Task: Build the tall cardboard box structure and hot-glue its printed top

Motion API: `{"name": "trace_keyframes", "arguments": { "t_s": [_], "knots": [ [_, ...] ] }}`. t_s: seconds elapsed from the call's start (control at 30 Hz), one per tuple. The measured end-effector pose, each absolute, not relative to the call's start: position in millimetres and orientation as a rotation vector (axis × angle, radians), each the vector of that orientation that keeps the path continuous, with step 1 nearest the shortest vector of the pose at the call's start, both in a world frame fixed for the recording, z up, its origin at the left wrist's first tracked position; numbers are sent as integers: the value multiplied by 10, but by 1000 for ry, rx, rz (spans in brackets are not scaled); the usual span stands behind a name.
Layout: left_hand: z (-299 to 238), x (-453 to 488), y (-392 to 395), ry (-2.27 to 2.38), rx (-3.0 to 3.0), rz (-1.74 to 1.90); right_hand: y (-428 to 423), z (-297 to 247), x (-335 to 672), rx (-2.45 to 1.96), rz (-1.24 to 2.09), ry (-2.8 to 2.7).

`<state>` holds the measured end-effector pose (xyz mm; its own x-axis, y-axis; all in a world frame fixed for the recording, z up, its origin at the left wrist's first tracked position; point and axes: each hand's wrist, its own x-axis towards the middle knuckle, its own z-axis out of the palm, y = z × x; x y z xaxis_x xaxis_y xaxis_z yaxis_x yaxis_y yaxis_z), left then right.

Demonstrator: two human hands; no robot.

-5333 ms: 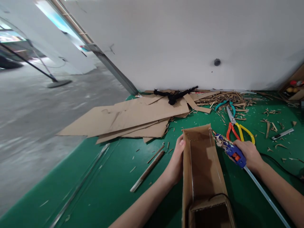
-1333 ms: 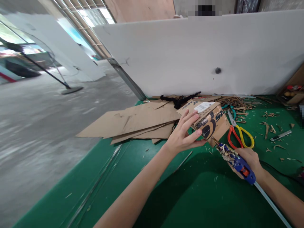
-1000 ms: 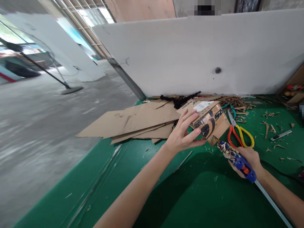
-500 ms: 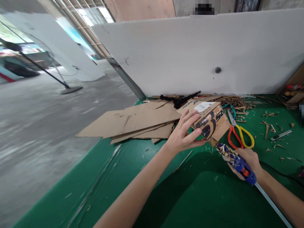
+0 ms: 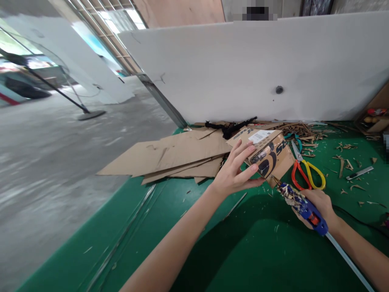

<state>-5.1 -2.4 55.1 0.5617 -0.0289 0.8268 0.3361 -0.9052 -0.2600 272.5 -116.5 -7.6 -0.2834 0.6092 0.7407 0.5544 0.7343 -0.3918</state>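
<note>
My left hand (image 5: 238,168) grips a small cardboard box (image 5: 281,156) from its left side, fingers on its top and thumb side below. The box is tilted and carries black print and a white label. In my right hand (image 5: 319,207) is a blue glue gun (image 5: 304,207), crusted with debris near the front, a long glue stick (image 5: 349,259) running out of its back. Its nozzle meets the lower edge of the box. Scissors (image 5: 306,174) with one red and one yellow handle lie just beyond the glue gun.
Flat cardboard sheets (image 5: 182,152) lie on the green table (image 5: 146,239) to the left. Cardboard scraps (image 5: 300,132) and a black cloth-like strip (image 5: 231,129) are at the back, before a white panel (image 5: 212,73). A cutter knife (image 5: 360,173) rests at right.
Almost nothing differs. The glue gun's nozzle has shifted very slightly to the right along the box's lower edge; the left hand and box stay in place.
</note>
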Motion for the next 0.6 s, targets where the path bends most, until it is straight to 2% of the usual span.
{"name": "trace_keyframes", "arguments": {
  "t_s": [0.33,0.6],
  "knots": [
    [544,-43,-39,-203,-2429,-1274,-1148,66,2684,-1019,-72,-1834],
    [552,-61,-23,-211,-2421,-1308,-1146,107,2659,-1184,280,-1545]
  ]
}}
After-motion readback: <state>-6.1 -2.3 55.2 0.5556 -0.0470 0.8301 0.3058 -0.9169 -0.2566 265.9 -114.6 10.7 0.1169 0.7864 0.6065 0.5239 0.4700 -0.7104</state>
